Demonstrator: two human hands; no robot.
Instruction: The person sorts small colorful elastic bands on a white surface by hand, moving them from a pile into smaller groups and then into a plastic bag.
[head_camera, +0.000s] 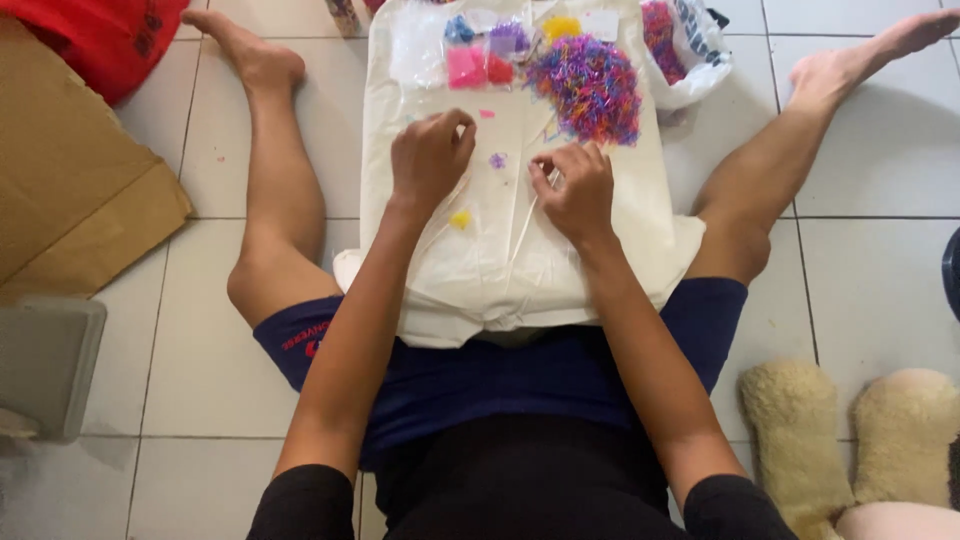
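Beads (590, 88) lie in a many-coloured heap on the cream cloth (520, 260) spread between your legs, at the far right part of it. You sit on a floor of pale tiles (880, 160) with your legs apart, the cloth running from your lap out towards your feet. To your left lie flattened brown cardboard (70, 180) and something red (110, 35) behind it; a grey box (45, 365) sits near your left knee. At your right, two fluffy cream slippers (850, 440) rest on the tiles. Beyond the heap a clear plastic bag (690, 50) holds more coloured beads, and small clear packets (478, 62) of pink, blue and purple ones lie at the far end of the cloth.

Your left hand (430, 155) is curled, fingertips pinched together just beside a pink speck on the cloth; what it pinches is too small to tell. Your right hand (572, 185) is also curled, thumb and forefinger closed on a thin pale strand (525, 225) that runs down the cloth towards you. The heap lies just beyond your right hand, close to its knuckles. A few purple beads (497, 160) sit between your hands, and a yellow cluster (460, 219) lies just below your left wrist.
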